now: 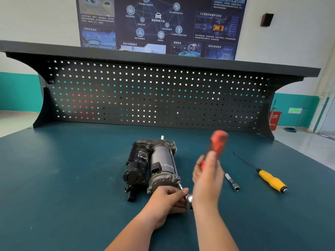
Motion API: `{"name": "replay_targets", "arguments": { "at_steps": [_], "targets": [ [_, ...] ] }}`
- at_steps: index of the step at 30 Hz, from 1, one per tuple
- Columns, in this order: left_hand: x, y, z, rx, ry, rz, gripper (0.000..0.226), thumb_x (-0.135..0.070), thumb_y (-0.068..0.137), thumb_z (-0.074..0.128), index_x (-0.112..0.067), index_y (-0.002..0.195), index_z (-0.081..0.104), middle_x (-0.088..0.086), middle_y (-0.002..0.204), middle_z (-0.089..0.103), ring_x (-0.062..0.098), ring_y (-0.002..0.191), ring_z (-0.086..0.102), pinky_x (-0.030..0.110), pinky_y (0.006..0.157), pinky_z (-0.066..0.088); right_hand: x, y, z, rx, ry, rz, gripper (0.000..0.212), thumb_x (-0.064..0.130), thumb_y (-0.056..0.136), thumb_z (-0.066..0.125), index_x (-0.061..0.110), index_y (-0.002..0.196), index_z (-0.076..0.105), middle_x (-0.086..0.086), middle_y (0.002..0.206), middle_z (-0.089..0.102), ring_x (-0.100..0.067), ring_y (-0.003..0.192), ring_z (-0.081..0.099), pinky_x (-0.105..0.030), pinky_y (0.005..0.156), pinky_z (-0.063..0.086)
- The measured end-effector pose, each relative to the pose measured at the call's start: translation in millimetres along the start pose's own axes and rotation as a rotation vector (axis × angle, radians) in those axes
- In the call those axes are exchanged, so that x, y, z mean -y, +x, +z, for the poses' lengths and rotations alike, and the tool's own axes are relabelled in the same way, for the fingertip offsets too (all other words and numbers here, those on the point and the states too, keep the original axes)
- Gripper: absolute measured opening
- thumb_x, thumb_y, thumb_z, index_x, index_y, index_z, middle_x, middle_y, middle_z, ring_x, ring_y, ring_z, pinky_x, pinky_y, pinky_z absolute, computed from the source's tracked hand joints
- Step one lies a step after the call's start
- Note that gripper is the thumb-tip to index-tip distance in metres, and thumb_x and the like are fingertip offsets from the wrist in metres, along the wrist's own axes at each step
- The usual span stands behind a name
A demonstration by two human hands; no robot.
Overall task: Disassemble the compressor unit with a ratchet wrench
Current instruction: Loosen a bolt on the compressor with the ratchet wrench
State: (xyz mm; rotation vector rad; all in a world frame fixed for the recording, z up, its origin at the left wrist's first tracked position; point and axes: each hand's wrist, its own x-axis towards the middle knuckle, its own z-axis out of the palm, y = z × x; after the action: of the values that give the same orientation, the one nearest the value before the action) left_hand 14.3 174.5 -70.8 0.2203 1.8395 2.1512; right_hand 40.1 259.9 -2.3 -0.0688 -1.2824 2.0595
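On desk (72, 178): compressor unit (154, 167) lying centre, near end toward person. Grip: right hand (208, 178) clenched round red handle of ratchet wrench (218, 144), handle blurred. Support: left hand (166, 200) pinching wrench head at long bolt (180, 186), unit's near right corner. Further right, apart: extension bar (232, 182), yellow screwdriver (272, 180).

Two hands and forearms of one person, seen from above by the wearer's own head camera. The left hand (166, 198) is in sharp focus, its knuckles and finger creases plain to see. The right hand (208, 178) is smeared by blur, so its fingers cannot be made out clearly. The left forearm (137, 232) and right forearm (213, 230) are bare down to the lower edge, which cuts them off.
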Motion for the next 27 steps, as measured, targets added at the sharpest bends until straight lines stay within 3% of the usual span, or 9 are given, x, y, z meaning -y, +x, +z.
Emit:
{"name": "replay_targets", "arguments": {
  "at_steps": [2, 5, 8, 10, 12, 14, 20, 22, 27],
  "targets": [
    [-3.2, -2.1, -0.3, 0.015, -0.019, 0.005, 0.014, -0.001, 0.087, 0.058, -0.001, 0.074, 0.063, 0.015, 0.072, 0.061, 0.019, 0.061, 0.059, 0.028, 0.059, 0.051, -2.2, -8.7, 12.0, 0.199, -0.198, -0.133, 0.037, 0.062, 0.066, 0.052, 0.025, 0.066, 0.055, 0.012, 0.049, 0.049, -0.001, 0.044, 0.04, -0.014, 0.045, 0.033],
    [-7.0, -6.3, -3.2, 0.095, -0.128, 0.007, 0.025, 0.002, 0.086, 0.054, -0.01, 0.071, 0.07, 0.008, 0.064, 0.063, 0.019, 0.061, 0.059, 0.036, 0.07, 0.047, -9.9, -20.4, 25.5, 0.441, -0.374, -0.266, 0.036, 0.062, 0.07, 0.051, 0.027, 0.073, 0.058, 0.014, 0.058, 0.054, 0.0, 0.054, 0.048, -0.013, 0.053, 0.037],
    [-10.6, -8.7, -6.2, 0.101, -0.205, -0.023, 0.025, -0.002, 0.09, 0.052, -0.01, 0.072, 0.068, 0.01, 0.064, 0.061, 0.024, 0.064, 0.057, 0.041, 0.073, 0.043, -14.9, -28.5, 27.4, 0.475, -0.419, -0.327, 0.037, 0.059, 0.073, 0.051, 0.023, 0.078, 0.058, 0.005, 0.063, 0.055, -0.002, 0.058, 0.05, -0.017, 0.057, 0.039],
    [-9.4, -6.3, -5.8, 0.051, -0.15, -0.038, 0.014, 0.004, 0.084, 0.055, -0.001, 0.072, 0.06, 0.012, 0.061, 0.056, 0.022, 0.056, 0.052, 0.035, 0.067, 0.043, -13.3, -27.1, 21.3, 0.366, -0.228, -0.237, 0.028, 0.051, 0.072, 0.056, 0.025, 0.081, 0.06, 0.008, 0.057, 0.055, 0.0, 0.051, 0.047, -0.017, 0.053, 0.039],
    [-6.5, -2.7, -3.5, 0.016, -0.129, -0.047, 0.026, 0.002, 0.088, 0.055, -0.002, 0.062, 0.058, 0.009, 0.054, 0.054, 0.016, 0.046, 0.049, 0.023, 0.05, 0.042, -10.0, -21.4, 11.1, 0.201, 0.067, -0.073, 0.022, 0.04, 0.075, 0.055, 0.018, 0.073, 0.052, 0.011, 0.046, 0.044, -0.002, 0.04, 0.036, -0.018, 0.043, 0.03],
    [-4.7, -1.0, -1.2, 0.007, -0.106, -0.047, 0.033, -0.008, 0.09, 0.057, -0.006, 0.058, 0.057, 0.007, 0.052, 0.052, 0.014, 0.045, 0.047, 0.022, 0.046, 0.039, -10.0, -16.1, -2.5, 0.057, 0.253, -0.004, 0.025, 0.036, 0.08, 0.045, 0.015, 0.066, 0.043, 0.011, 0.041, 0.034, -0.004, 0.035, 0.026, -0.016, 0.037, 0.023],
    [-5.2, -2.3, -1.8, 0.024, -0.138, -0.057, 0.029, -0.014, 0.092, 0.054, -0.003, 0.066, 0.061, 0.006, 0.057, 0.065, 0.012, 0.049, 0.062, 0.021, 0.048, 0.05, -17.1, 7.4, -37.5, -0.374, 0.582, 0.402, 0.052, 0.063, 0.091, 0.034, 0.021, 0.061, 0.038, 0.009, 0.043, 0.025, -0.008, 0.034, 0.022, -0.017, 0.034, 0.017],
    [-5.3, -3.0, -0.8, 0.021, -0.129, -0.051, 0.031, -0.016, 0.092, 0.054, -0.003, 0.065, 0.062, 0.007, 0.059, 0.067, 0.013, 0.051, 0.063, 0.022, 0.049, 0.051, -20.7, 11.4, -41.0, -0.431, 0.639, 0.477, 0.053, 0.066, 0.089, 0.035, 0.02, 0.062, 0.035, 0.009, 0.041, 0.025, -0.008, 0.032, 0.021, -0.016, 0.034, 0.017],
    [-4.9, -1.8, -1.0, 0.033, -0.113, -0.059, 0.026, -0.02, 0.092, 0.056, -0.004, 0.072, 0.062, 0.007, 0.064, 0.067, 0.012, 0.055, 0.063, 0.022, 0.053, 0.051, -17.4, 11.3, -36.3, -0.352, 0.59, 0.378, 0.052, 0.066, 0.088, 0.038, 0.023, 0.06, 0.041, 0.009, 0.042, 0.026, -0.01, 0.034, 0.023, -0.018, 0.033, 0.018]
  ]
}}
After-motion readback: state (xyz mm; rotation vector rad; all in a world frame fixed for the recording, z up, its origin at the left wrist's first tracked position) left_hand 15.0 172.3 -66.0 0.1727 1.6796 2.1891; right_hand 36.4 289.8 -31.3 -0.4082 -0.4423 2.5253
